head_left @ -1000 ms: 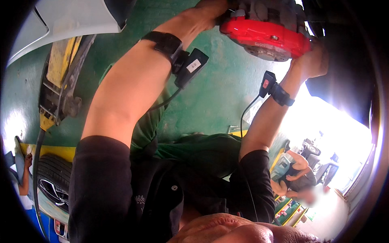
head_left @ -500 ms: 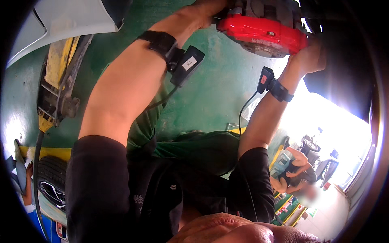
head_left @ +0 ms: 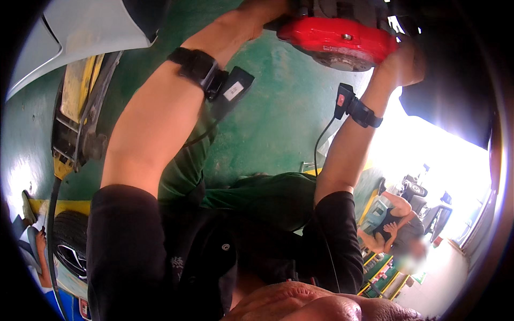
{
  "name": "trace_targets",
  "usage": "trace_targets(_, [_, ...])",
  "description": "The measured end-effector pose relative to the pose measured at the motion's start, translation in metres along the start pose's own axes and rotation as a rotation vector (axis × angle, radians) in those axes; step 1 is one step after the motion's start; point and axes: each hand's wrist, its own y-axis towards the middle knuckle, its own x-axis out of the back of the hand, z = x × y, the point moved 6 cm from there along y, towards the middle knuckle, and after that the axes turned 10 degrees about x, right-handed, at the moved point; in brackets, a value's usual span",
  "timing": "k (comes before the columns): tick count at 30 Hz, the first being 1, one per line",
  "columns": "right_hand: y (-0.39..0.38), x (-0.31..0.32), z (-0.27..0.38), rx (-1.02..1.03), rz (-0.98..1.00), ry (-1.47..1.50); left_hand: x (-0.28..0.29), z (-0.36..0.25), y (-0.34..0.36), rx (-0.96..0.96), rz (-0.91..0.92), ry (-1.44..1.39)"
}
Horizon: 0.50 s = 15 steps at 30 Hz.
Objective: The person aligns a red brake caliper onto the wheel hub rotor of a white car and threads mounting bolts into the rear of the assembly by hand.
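A red brake caliper (head_left: 340,40) sits at the top of the view, over a grey metal disc (head_left: 342,61) whose hub shows below it. My right hand (head_left: 405,63) is curled against the caliper's right end, its fingertips hidden behind it. Up at the left end of the caliper is my left hand (head_left: 265,12); its fingers run out of sight into the dark at the top edge. Both arms are raised, and each wrist wears a black strap with a small cabled box.
A light-coloured car body panel (head_left: 96,29) hangs at the upper left, above a yellow lift arm (head_left: 80,91). A wheel (head_left: 70,246) lies at lower left, near another person's arm (head_left: 43,257). At right, a person (head_left: 399,224) sits near tool trays (head_left: 383,278). Green floor spreads below.
The caliper and both my hands have shifted slightly left in the view. My left forearm has moved a little left. The person at right has changed arm position.
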Motion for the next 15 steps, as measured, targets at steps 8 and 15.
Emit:
trace_targets(8, [-0.004,0.004,-0.008,-0.022,-0.034,0.084,-0.019,-0.025,-0.071,-0.305,-0.031,0.819])
trace_targets(15, [-0.007,0.002,-0.010,-0.016,-0.022,0.080,-0.018,-0.021,-0.068,-0.540,-0.195,0.965])
